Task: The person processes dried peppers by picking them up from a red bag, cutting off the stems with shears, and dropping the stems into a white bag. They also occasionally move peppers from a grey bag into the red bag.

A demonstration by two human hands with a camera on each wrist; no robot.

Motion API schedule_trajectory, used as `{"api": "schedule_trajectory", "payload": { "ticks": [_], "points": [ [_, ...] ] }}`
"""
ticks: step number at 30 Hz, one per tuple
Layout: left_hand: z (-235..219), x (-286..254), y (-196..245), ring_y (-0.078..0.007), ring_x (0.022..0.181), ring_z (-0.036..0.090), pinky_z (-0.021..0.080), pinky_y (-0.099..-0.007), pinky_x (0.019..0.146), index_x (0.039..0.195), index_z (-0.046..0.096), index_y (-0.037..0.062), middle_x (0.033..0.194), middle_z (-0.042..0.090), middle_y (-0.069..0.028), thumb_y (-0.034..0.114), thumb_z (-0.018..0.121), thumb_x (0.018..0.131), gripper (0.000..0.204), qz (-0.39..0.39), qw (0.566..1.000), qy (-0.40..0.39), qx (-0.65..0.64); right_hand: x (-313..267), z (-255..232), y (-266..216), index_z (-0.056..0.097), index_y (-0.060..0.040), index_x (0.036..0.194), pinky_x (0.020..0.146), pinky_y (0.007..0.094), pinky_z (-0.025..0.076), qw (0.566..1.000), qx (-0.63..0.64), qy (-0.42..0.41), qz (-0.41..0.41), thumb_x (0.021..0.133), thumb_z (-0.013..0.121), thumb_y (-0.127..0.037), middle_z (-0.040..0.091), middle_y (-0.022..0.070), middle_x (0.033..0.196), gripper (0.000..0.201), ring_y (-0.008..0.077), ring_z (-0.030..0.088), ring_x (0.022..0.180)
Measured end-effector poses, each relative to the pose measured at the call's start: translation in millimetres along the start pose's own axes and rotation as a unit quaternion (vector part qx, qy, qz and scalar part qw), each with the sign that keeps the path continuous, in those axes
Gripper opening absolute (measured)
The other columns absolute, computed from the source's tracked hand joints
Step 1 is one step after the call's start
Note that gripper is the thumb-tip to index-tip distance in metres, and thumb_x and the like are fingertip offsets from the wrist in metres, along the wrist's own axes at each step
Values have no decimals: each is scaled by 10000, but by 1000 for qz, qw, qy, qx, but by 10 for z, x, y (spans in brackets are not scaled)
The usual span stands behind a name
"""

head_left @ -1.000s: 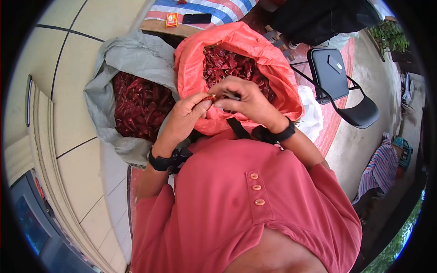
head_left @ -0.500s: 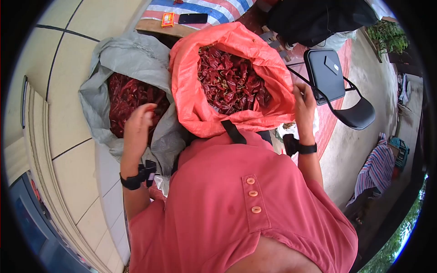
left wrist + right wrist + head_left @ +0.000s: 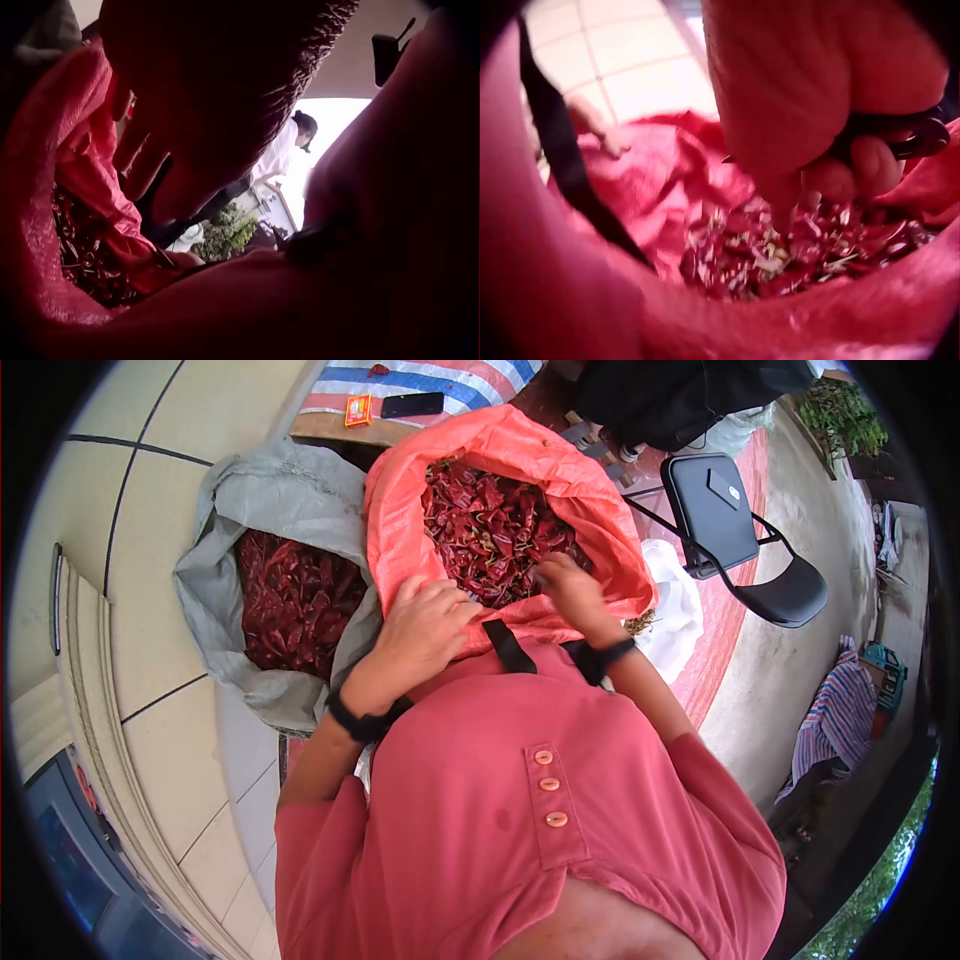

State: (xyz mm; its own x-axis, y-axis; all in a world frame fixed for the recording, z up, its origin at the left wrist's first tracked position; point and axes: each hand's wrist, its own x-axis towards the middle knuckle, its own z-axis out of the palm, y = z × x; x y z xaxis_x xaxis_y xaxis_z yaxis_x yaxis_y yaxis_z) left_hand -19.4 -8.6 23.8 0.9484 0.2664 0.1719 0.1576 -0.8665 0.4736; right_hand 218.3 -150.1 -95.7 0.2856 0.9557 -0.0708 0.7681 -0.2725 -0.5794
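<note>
My left hand [image 3: 425, 628] lies at the near left rim of the red woven sack [image 3: 405, 470], fingers extended and nothing visible in them. Dried red chili peppers [image 3: 490, 525] with pale stems fill that sack. Over its near right part reaches my right hand [image 3: 575, 595], fingertips right at the peppers. In the right wrist view, its curled fingers hold black-handled scissors [image 3: 922, 139], whose pointed tip shows beyond the palm. To the left, a grey woven sack [image 3: 270, 485] contains more dark red chilies [image 3: 300, 600].
A phone [image 3: 412, 405] and a small orange box [image 3: 358, 410] lie on a striped cover behind the sacks. A black folding chair [image 3: 710, 510] stands to the right, near a white bag [image 3: 670, 600]. Another person [image 3: 281, 146] appears in the left wrist view.
My hands were together over the red sack, then parted, the left over the grey sack. Now the left is back at the red sack's rim and the right has come down to its peppers.
</note>
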Motion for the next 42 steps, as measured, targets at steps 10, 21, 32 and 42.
{"api": "schedule_trajectory", "payload": {
  "ticks": [10,21,32,42],
  "points": [
    [377,-294,-217,-296,741,602,444,-436,832,746,577,45,663,564,-131,65,541,762,44,-70,986,-148,31,362,691,166,643,-57,919,788,435,498,993,-49,-104,0,813,672,-296,641,187,973,263,350,636,901],
    [360,23,-70,-339,962,588,472,-426,828,1104,552,40,1039,603,-166,89,625,800,316,-149,985,-32,-76,24,-336,-335,694,-50,979,549,178,364,839,484,-123,217,875,675,-150,613,-58,753,146,11,473,616],
    [581,273,-133,-284,1018,584,464,-371,873,1162,556,24,1086,605,-139,158,683,823,386,-135,949,0,-285,13,-804,-802,678,-45,1035,591,175,376,804,561,-130,151,871,668,-121,646,-42,867,181,12,463,649],
    [407,402,-26,-133,657,569,461,-265,615,942,580,-3,716,592,-59,225,629,904,236,-214,831,11,-514,259,-573,-947,646,-32,1014,616,227,459,943,265,87,-180,820,657,20,607,16,905,202,115,570,717]
  ]
}}
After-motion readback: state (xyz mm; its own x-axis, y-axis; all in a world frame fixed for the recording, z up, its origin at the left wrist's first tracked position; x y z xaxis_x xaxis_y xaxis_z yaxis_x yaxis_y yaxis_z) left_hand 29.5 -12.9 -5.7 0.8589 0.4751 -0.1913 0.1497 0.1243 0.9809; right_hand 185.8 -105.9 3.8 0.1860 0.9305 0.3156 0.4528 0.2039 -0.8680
